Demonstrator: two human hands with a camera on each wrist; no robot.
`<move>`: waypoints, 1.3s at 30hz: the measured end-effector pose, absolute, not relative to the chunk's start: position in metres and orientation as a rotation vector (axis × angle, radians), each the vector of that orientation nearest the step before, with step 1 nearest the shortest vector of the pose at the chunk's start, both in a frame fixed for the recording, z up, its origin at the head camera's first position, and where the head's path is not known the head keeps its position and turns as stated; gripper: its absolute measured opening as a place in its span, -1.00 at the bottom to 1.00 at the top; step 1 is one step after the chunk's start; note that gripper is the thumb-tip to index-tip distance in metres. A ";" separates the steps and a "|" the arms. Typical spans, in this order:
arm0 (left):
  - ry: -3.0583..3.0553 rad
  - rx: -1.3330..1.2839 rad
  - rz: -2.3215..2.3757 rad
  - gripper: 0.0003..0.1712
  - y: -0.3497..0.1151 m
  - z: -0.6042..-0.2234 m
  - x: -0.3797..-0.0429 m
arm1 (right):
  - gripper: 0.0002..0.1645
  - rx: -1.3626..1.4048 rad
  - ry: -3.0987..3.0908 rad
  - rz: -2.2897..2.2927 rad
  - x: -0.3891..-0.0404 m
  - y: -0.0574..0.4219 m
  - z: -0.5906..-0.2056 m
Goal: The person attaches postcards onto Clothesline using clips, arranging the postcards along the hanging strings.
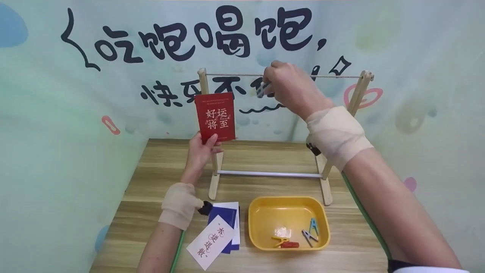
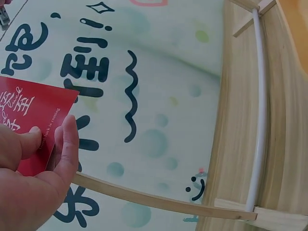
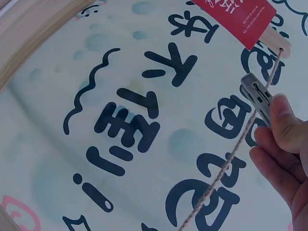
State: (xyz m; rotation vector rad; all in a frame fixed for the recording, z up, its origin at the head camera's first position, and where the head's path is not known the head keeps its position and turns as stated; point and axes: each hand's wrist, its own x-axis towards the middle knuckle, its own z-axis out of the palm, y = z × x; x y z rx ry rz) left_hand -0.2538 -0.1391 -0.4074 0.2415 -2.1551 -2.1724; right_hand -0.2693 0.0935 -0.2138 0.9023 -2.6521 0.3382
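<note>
Pinched between the thumb and fingers of my left hand (image 1: pixel 201 152) is a red card (image 1: pixel 216 121) with white lettering, upright in front of the rack's left post. My right hand (image 1: pixel 293 88) is up at the string (image 1: pixel 238 75) of a wooden rack (image 1: pixel 358 93), and its thumb and fingers pinch a grey clothespin (image 3: pixel 256 96). In the right wrist view the clothespin lies close to the string; whether it touches it I cannot tell. The card and the clothespin are apart. Part of the string is hidden behind my right hand.
On the table (image 1: pixel 151 178), a yellow tray (image 1: pixel 288 202) holds several clothespins. To its left lie overlapping cards, a white card (image 1: pixel 212 242) on top of a blue card (image 1: pixel 226 215). A light-coloured crossbar (image 1: pixel 269 174) joins the rack's posts low down. A printed cloth (image 1: pixel 68 151) hangs behind.
</note>
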 end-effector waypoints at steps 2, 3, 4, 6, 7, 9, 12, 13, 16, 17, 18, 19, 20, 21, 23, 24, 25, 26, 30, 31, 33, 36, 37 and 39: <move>-2.157 0.247 -2.168 -0.62 -0.140 -0.407 -0.257 | -0.75 0.873 -2.645 0.351 -0.271 0.092 -0.208; -2.158 0.251 -2.170 -0.62 -0.139 -0.405 -0.258 | -0.75 0.854 -2.646 0.355 -0.271 0.091 -0.206; -2.158 0.255 -2.174 -0.62 -0.139 -0.404 -0.259 | -0.75 0.834 -2.650 0.364 -0.272 0.089 -0.203; -2.146 0.256 -2.191 -0.61 -0.140 -0.402 -0.260 | -0.75 0.795 -2.663 0.380 -0.273 0.085 -0.198; -2.146 0.256 -2.193 -0.61 -0.140 -0.402 -0.261 | -0.75 0.779 -2.669 0.385 -0.274 0.082 -0.195; -2.137 0.255 -2.197 -0.61 -0.140 -0.400 -0.262 | -0.74 0.755 -2.685 0.382 -0.275 0.075 -0.191; -2.108 0.244 -2.205 -0.61 -0.139 -0.399 -0.264 | -0.74 0.750 -2.685 0.371 -0.278 0.062 -0.187; -2.098 0.233 -2.209 -0.61 -0.138 -0.398 -0.265 | -0.73 0.753 -2.681 0.359 -0.279 0.057 -0.186; -2.078 0.213 -2.223 -0.61 -0.136 -0.397 -0.267 | -0.72 0.765 -2.667 0.327 -0.282 0.046 -0.185; -2.074 0.210 -2.225 -0.61 -0.135 -0.396 -0.267 | -0.72 0.768 -2.662 0.310 -0.283 0.043 -0.185; -2.069 0.209 -2.227 -0.61 -0.135 -0.396 -0.268 | -0.71 0.770 -2.663 0.297 -0.283 0.040 -0.184; -2.072 0.215 -2.224 -0.62 -0.135 -0.395 -0.269 | -0.70 0.768 -2.672 0.280 -0.284 0.038 -0.184; -2.073 0.222 -2.221 -0.62 -0.135 -0.395 -0.269 | -0.69 0.766 -2.680 0.271 -0.285 0.035 -0.184; -2.076 0.229 -2.218 -0.62 -0.136 -0.394 -0.270 | -0.69 0.765 -2.683 0.258 -0.286 0.034 -0.185; -2.073 0.238 -2.222 -0.62 -0.137 -0.393 -0.271 | -0.68 0.760 -2.693 0.245 -0.288 0.030 -0.186; -2.073 0.244 -2.224 -0.62 -0.137 -0.393 -0.271 | -0.67 0.761 -2.696 0.244 -0.289 0.029 -0.186; -2.074 0.247 -2.228 -0.62 -0.137 -0.393 -0.271 | -0.68 0.764 -2.694 0.243 -0.289 0.029 -0.187; -2.075 0.251 -2.231 -0.62 -0.137 -0.393 -0.271 | -0.68 0.767 -2.687 0.244 -0.290 0.028 -0.188; -2.100 0.245 -2.216 -0.61 -0.137 -0.392 -0.271 | -0.69 0.776 -2.670 0.239 -0.292 0.026 -0.189; -2.108 0.237 -2.211 -0.61 -0.137 -0.392 -0.272 | -0.69 0.775 -2.673 0.239 -0.292 0.025 -0.190; -2.111 0.220 -2.210 -0.60 -0.137 -0.392 -0.272 | -0.68 0.778 -2.680 0.233 -0.293 0.023 -0.191; -2.109 0.205 -2.210 -0.60 -0.137 -0.392 -0.274 | -0.68 0.784 -2.690 0.222 -0.294 0.020 -0.193; -2.114 0.202 -2.207 -0.60 -0.137 -0.392 -0.274 | -0.68 0.785 -2.692 0.219 -0.294 0.020 -0.194; -2.124 0.198 -2.200 -0.61 -0.137 -0.392 -0.275 | -0.68 0.792 -2.688 0.217 -0.295 0.019 -0.196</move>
